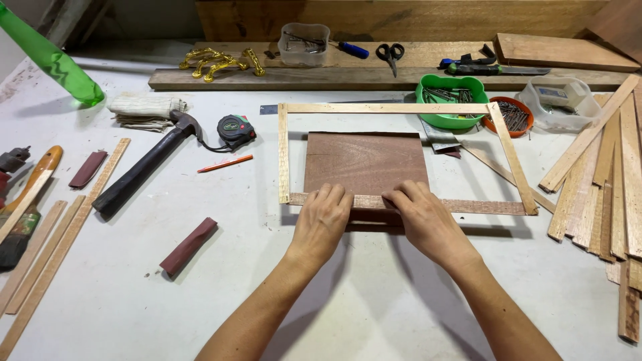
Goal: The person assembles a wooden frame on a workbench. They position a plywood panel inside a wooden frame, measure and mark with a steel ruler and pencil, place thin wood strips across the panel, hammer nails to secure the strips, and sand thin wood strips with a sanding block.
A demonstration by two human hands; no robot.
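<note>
We press our left hand (321, 217) and right hand (422, 215), fingers flat and grasping nothing, side by side on the near strip (468, 206) of the wooden frame (283, 154), whose long axis runs left-right across the brown board (364, 160).

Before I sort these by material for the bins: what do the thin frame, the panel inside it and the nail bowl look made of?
Thin frame: pale bare wood strips, grain visible, apparently unfinished.
Panel: reddish-brown wood, likely plywood or a thin board; matte, wavy grain.
Nail bowl: bright green, glossy, smoothly moulded, so probably plastic.
Both the left hand and the right hand press on the frame's near strip.
</note>
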